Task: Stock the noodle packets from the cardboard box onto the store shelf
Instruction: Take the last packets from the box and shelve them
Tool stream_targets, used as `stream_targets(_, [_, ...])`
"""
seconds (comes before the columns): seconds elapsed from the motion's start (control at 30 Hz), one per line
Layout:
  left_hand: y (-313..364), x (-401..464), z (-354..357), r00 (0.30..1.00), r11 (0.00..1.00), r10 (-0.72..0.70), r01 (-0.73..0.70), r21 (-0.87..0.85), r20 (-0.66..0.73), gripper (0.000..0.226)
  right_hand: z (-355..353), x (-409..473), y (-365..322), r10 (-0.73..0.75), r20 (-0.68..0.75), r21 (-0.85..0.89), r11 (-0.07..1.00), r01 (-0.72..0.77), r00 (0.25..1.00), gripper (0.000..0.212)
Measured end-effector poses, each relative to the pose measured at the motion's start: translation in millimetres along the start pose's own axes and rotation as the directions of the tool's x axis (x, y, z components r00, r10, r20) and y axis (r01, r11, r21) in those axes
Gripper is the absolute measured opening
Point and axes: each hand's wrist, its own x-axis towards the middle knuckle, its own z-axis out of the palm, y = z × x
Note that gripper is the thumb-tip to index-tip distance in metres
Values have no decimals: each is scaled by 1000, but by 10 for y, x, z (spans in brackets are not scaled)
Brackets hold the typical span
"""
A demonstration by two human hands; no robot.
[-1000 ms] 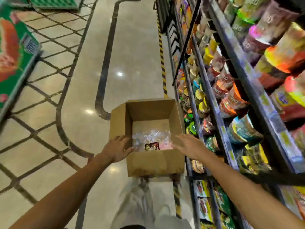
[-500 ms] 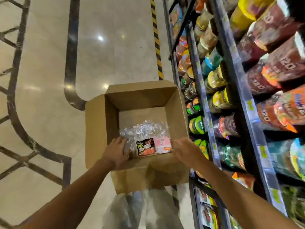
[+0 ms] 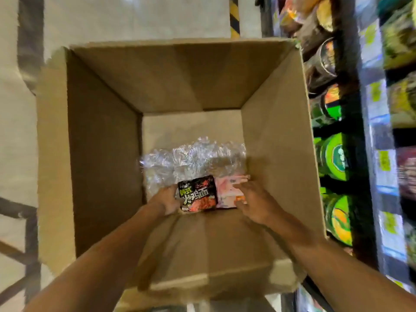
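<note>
An open cardboard box (image 3: 101, 136) stands on the floor beside the store shelf (image 3: 373, 136). At its bottom lie a black and red noodle packet (image 3: 197, 194) and a pale pink noodle packet (image 3: 227, 191), next to crumpled clear plastic wrap (image 3: 191, 158). Both my arms reach down inside. My left hand (image 3: 165, 199) grips the left edge of the black packet. My right hand (image 3: 252, 202) lies on the pink packet with its fingers spread over it; whether it grips is unclear.
The shelf on the right is packed with cup noodles (image 3: 335, 158) in green, orange and dark lids, with price tags (image 3: 383, 161) along its rails. A yellow and black hazard stripe (image 3: 234, 16) runs along the pale tiled floor (image 3: 135, 16) behind the box.
Both hands went from the box's near rim down to its bottom, onto the packets. My view dropped closer, so the box fills the frame.
</note>
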Motion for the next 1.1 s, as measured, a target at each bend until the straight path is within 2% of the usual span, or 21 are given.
stream_targets(0.13, [-93, 669, 236, 982, 972, -135, 157, -176, 131, 54, 260, 521, 184, -27, 52, -39, 999, 29, 998, 56])
stream_targets(0.23, [-153, 1008, 408, 967, 933, -134, 197, -300, 217, 51, 408, 829, 323, -18, 71, -55, 998, 21, 997, 57])
stream_targets(0.33, [-348, 1393, 720, 971, 810, -186, 237, -537, 148, 91, 510, 1041, 424, -15, 75, -78, 997, 21, 997, 57])
stream_targets(0.37, [-373, 1456, 788, 967, 760, -211, 253, -599, 141, 87, 536, 1074, 448, -15, 79, -77, 997, 21, 997, 57])
stream_targets(0.43, [-189, 1315, 743, 961, 684, -248, 264, -680, 124, 50, 583, 1090, 493, -3, 87, -68, 998, 9, 996, 56])
stream_targets(0.5, [-30, 1167, 707, 964, 680, -257, 233, -696, 72, 40, 607, 1072, 537, 9, 104, -63, 998, -3, 995, 57])
stream_targets(0.6, [108, 906, 625, 973, 763, -212, 107, -637, -90, 40, 654, 1066, 595, 41, 131, -73, 997, -31, 991, 60])
stream_targets(0.7, [97, 632, 410, 966, 835, -173, 40, -549, -193, 37, 640, 1131, 570, 93, 130, -89, 993, -82, 987, 67])
stream_targets(0.8, [-1, 442, 163, 948, 866, -151, -8, -500, -279, 35, 729, 1257, 522, 213, 104, 22, 976, -216, 972, 72])
stream_targets(0.87, [-11, 359, 20, 933, 884, -150, -21, -467, -327, 35, 858, 1341, 451, 375, 97, 210, 898, -387, 922, 84])
stream_targets(0.97, [11, 302, -94, 901, 897, -174, -21, -441, -397, 37, 1119, 1447, 235, 579, 163, 389, 706, -592, 799, 126])
stream_targets(1.03, [22, 290, -119, 882, 880, -201, -28, -474, -426, 36, 1244, 1493, 40, 627, 173, 447, 637, -628, 759, 142])
stream_targets(1.1, [10, 304, -115, 875, 874, -208, -34, -485, -437, 35, 1371, 1592, -100, 664, 134, 517, 586, -624, 735, 142])
